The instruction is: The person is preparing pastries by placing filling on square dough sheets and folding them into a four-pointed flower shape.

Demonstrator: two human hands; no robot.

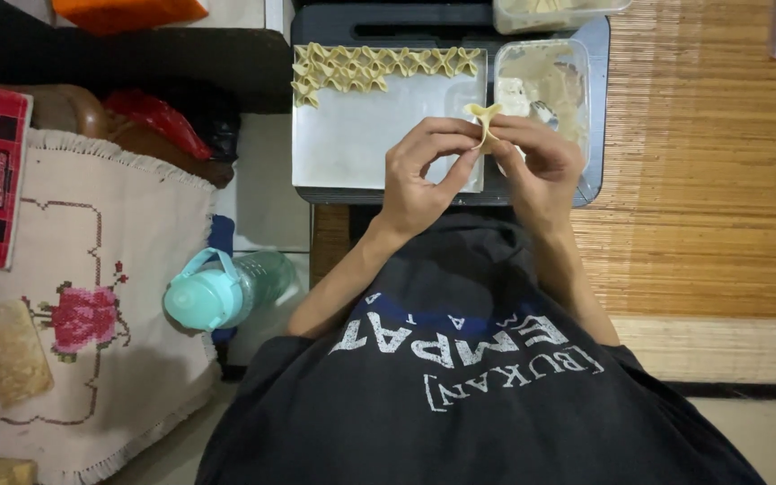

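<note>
Left hand (419,171) and right hand (536,162) pinch together on a small folded dumpling (483,115), likely soft, light, tearable; best held by its edges.

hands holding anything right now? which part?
Yes. Both hands, left hand and right hand, pinch one folded dumpling at its lower edge with fingertips, above the white tray. Its top corners stick up free.

woven straw mat (702,180) on floor
</note>
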